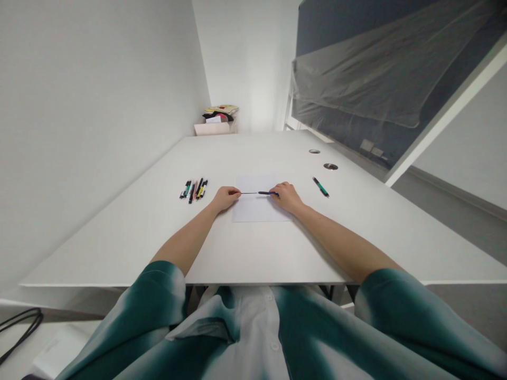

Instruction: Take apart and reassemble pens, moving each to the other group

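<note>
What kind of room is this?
Maybe an office or workroom, though I can't be sure. There's a big white table, a sheet of paper and a row of pens.

A white table (257, 258) carries a sheet of white paper (259, 211) near its front middle. At the paper's nine o'clock lies a close row of assorted pens (195, 190); at three, a lone green-and-black pen (320, 187). Two round metallic discs (330, 167) sit flat toward two o'clock.
</note>
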The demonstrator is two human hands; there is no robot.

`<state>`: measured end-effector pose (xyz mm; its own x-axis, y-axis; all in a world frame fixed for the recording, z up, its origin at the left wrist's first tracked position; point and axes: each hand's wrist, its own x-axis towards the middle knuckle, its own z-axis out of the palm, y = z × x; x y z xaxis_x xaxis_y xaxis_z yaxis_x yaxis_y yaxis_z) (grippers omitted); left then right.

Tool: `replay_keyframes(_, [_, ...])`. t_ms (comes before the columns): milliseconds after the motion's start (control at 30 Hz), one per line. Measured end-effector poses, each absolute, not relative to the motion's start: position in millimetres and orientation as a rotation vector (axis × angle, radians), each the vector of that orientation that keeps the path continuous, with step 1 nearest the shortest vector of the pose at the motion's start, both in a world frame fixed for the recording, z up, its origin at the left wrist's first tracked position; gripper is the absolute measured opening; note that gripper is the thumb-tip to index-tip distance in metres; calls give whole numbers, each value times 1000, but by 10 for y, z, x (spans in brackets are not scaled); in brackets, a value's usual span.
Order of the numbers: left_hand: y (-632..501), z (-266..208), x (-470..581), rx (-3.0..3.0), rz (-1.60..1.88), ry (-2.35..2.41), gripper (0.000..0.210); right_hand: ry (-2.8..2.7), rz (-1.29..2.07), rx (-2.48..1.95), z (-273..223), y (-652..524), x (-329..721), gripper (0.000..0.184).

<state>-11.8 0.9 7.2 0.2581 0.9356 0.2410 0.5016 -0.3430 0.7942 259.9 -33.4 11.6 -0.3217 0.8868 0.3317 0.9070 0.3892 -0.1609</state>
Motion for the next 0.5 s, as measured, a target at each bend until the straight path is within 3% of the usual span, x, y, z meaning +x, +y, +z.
replay_keyframes(500, [-128,93,143,2146,920,1244,21,-2403,46,-1454,217,-463,2433,26])
